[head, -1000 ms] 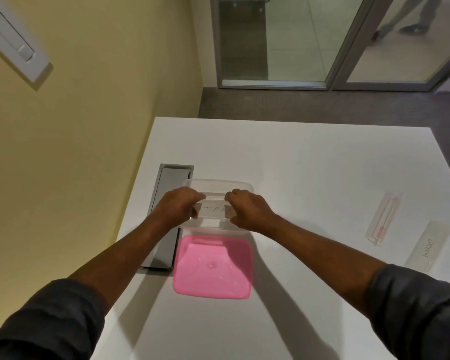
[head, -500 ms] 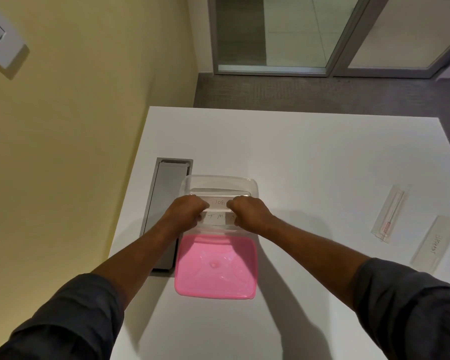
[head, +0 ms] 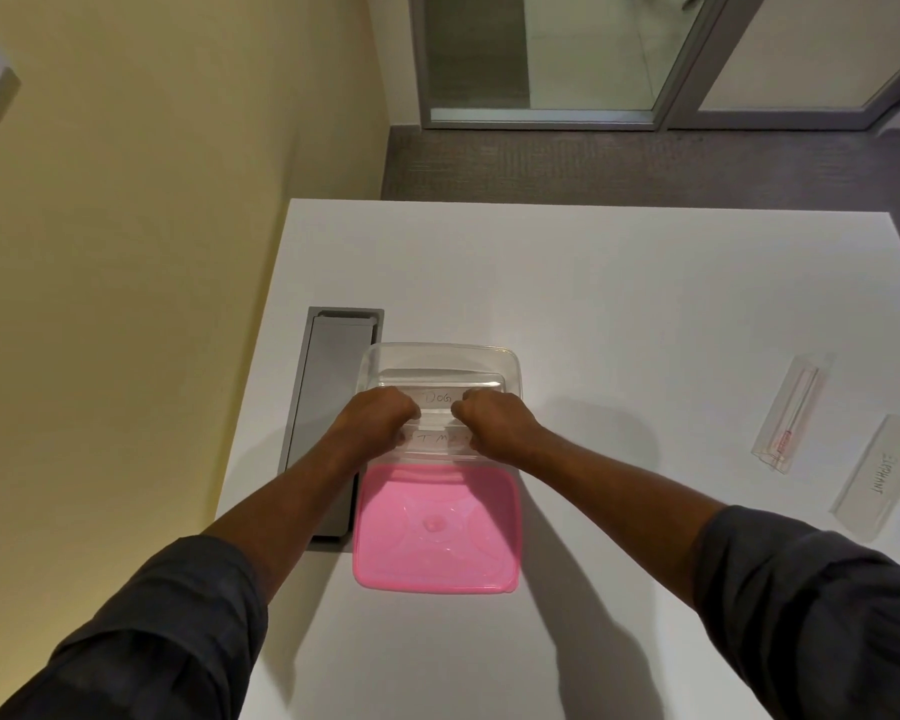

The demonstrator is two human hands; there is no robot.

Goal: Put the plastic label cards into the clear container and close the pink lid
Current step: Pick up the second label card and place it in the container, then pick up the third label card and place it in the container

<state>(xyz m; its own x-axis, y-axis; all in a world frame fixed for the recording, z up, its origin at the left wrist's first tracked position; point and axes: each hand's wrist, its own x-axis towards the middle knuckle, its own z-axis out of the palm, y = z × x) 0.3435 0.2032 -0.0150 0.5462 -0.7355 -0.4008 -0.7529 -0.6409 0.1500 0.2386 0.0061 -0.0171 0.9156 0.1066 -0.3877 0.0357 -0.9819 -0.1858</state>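
A clear container (head: 440,356) stands on the white table (head: 619,304). Its pink lid (head: 436,530) lies upside down just in front of it. Inside the container I see a card reading DOG (head: 437,398) and, nearer to me, a second card with handwriting (head: 436,440). My left hand (head: 383,415) and my right hand (head: 492,420) are both inside the container, fingers curled, each pinching one end of the nearer card. Two more cards lie on the table at the right: a clear one with a red mark (head: 791,413) and one with handwritten letters (head: 879,475).
A grey recessed hatch (head: 328,397) is set into the table to the left of the container. A yellow wall runs along the table's left edge. Beyond the far edge are carpet and a glass door.
Both hands have lowered the nearer card deeper into the container. The DOG card behind it now shows between the hands. The camera has tilted slightly.
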